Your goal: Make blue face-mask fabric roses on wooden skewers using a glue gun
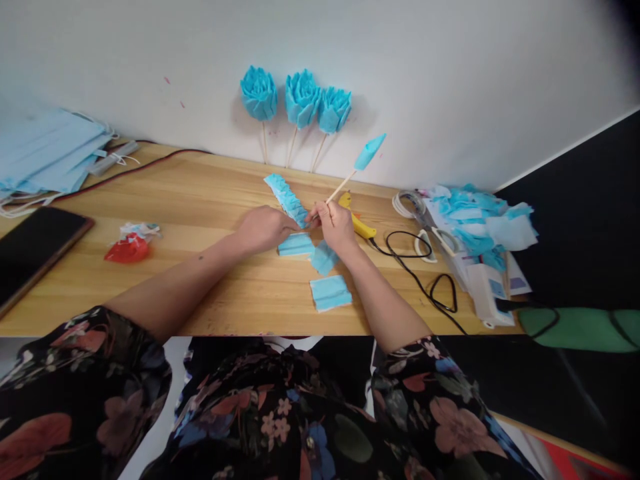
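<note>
My right hand (336, 225) is closed around a thin wooden stick (341, 187), tilted up to the right with a rolled blue petal (370, 152) at its tip. My left hand (264, 230) has its fingers curled together at the near end of a row of overlapping blue petals (287, 198); what is between them is hidden. Below the hands lie a folded blue piece (296, 245), a loose blue petal (324, 259) and another folded blue piece (331, 293). A yellow hot glue gun (363, 228) lies just right of my right hand, partly hidden by it.
Three blue flowers on sticks, one of them the left flower (259, 93), lean against the wall. Blue face masks (47, 153), a phone (37, 250) and a red packet (129, 247) lie left. Rightward are a black cord (410, 270), scissors (425, 247), blue scraps (475, 217) and a power strip (486, 293).
</note>
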`<action>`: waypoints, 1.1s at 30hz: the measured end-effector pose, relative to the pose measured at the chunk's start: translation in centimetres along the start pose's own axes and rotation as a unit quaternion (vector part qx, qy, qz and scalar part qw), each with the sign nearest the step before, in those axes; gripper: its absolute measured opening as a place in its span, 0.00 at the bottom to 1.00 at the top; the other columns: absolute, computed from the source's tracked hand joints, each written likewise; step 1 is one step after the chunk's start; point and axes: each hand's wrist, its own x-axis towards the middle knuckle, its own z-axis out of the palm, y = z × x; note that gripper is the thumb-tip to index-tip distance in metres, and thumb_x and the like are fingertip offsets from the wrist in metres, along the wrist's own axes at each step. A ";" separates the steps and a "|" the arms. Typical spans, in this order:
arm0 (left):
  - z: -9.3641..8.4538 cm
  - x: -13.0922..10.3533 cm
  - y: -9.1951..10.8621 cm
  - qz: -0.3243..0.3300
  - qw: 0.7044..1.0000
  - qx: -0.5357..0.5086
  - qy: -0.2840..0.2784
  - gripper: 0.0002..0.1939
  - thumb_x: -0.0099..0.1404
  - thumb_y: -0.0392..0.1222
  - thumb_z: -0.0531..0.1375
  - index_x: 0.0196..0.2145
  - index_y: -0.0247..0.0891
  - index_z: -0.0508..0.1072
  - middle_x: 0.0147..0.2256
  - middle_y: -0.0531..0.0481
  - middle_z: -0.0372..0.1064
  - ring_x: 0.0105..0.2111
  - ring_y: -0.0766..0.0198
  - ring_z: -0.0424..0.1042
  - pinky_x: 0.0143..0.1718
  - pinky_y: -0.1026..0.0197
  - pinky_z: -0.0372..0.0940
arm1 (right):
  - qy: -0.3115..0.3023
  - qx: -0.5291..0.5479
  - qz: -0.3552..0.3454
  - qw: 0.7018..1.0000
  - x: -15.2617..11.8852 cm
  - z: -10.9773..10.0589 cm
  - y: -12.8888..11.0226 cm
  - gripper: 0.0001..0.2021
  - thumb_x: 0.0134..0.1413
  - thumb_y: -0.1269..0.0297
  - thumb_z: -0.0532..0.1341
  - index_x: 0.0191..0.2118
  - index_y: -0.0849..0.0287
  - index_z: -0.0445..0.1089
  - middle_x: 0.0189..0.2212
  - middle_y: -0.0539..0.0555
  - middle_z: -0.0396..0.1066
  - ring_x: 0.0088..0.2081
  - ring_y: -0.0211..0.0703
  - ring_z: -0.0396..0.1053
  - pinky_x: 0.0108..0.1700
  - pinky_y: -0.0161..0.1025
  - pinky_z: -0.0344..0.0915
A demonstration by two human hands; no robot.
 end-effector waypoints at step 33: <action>0.2 0.0 -0.2 0.002 1.000 -0.021 0.004 0.21 0.71 0.40 0.51 0.51 0.50 0.81 0.50 0.50 0.80 0.44 0.56 0.78 0.40 0.60 0.65 | 0.102 0.036 0.011 0.994 -0.3 -0.5 -0.5 0.28 0.69 0.40 0.46 0.30 0.55 0.70 0.27 0.50 0.78 0.25 0.36 0.72 0.32 0.37 0.70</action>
